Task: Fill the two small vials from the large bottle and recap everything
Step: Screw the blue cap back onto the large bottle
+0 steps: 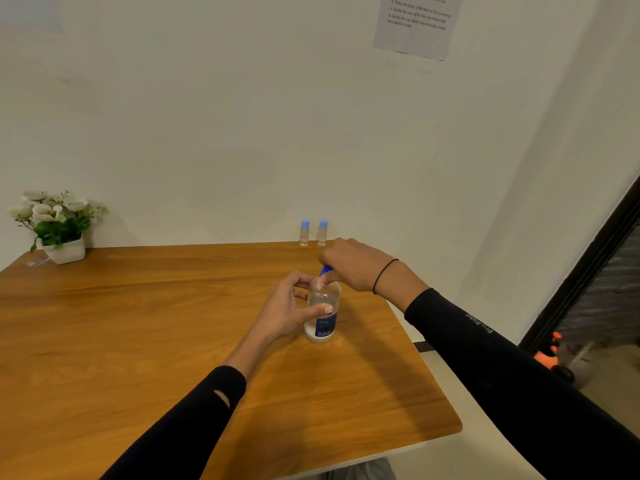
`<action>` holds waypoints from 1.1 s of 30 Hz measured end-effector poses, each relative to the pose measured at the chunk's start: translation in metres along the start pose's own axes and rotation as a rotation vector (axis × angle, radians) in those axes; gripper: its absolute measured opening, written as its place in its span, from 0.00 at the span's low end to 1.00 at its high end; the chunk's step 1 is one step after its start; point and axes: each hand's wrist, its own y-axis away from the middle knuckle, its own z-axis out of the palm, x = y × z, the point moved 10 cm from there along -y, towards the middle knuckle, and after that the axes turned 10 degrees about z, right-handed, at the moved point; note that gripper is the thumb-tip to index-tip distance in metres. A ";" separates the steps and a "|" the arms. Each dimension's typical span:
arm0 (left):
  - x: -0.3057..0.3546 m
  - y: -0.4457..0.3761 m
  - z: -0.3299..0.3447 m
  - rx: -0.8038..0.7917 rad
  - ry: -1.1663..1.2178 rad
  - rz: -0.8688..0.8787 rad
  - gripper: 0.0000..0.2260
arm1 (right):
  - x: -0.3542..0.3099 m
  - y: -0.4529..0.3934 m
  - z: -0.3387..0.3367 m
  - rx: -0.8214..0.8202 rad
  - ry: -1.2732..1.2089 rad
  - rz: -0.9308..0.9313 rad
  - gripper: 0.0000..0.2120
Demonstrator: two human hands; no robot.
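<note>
2 hands met at the large bottle (322, 313), which stood upright on the wooden table (138, 341), right of its middle. The left hand (291, 306) came in from the lower left and wrapped the bottle's clear body, the thumb pressed across the front just above the dark blue label and the other fingers curled round the far side. The right hand (353, 265) reached in from the right, above the bottle, with its fingers closed on the blue cap (326, 270) at the neck; only a sliver of the cap showed beneath them, so I could not tell whether it sat tight or loose. Clear liquid showed in the bottle.

The 2 small vials (313, 233) stood upright and capped in light blue at the table's far edge against the wall, just beside each other, beyond the right hand and apart from it.

Both forearms wore black sleeves, and a thin black band circled the right wrist. The left forearm rose diagonally from the near edge; the right one crossed the table's right edge, wrist bent downward toward the cap.

A white pot of flowers (59, 226) sat at the far left corner, well apart from everything.
</note>
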 end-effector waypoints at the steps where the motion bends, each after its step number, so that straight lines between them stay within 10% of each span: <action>1: 0.000 0.000 0.000 -0.002 0.001 -0.002 0.27 | 0.002 0.001 0.001 -0.001 0.008 0.010 0.17; 7: 0.001 -0.001 0.000 -0.002 -0.008 0.002 0.29 | -0.009 0.009 -0.004 0.013 -0.110 -0.079 0.04; 14: 0.000 -0.001 0.001 0.001 0.007 0.017 0.28 | 0.002 0.014 -0.006 0.076 -0.202 -0.025 0.19; 19: 0.001 -0.002 0.002 0.000 0.009 0.031 0.28 | 0.003 0.011 -0.004 0.049 -0.171 -0.007 0.01; 24: 0.000 -0.001 0.003 0.002 0.007 0.021 0.27 | 0.002 0.014 -0.002 0.040 -0.227 -0.020 0.18; 28: 0.000 -0.001 0.002 -0.002 0.000 0.024 0.28 | 0.001 0.013 -0.001 0.047 -0.199 -0.051 0.02; 33: -0.002 -0.001 0.003 0.000 0.020 0.020 0.27 | 0.012 0.014 0.004 0.045 -0.194 0.002 0.24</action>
